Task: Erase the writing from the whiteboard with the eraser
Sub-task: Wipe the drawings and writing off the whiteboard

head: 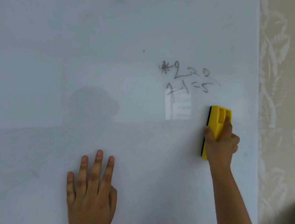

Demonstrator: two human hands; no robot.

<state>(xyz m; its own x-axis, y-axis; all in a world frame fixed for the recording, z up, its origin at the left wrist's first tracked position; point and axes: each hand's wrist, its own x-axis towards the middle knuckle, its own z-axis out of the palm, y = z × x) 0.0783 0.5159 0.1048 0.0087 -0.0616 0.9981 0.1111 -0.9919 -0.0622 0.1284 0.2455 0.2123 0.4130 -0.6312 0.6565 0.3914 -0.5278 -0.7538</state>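
While gripped by right-hand fingers (228,123), eraser (214,124) sits below writing (188,76).

Eraser (215,129) lies below the writing (188,77) (right side of whiteboard (69,65)).

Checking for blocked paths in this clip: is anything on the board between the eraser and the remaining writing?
Nothing visible. The eraser, held in the right hand, sits below the writing, with only bare whiteboard and a glare patch between. The left hand rests flat, far to the left.
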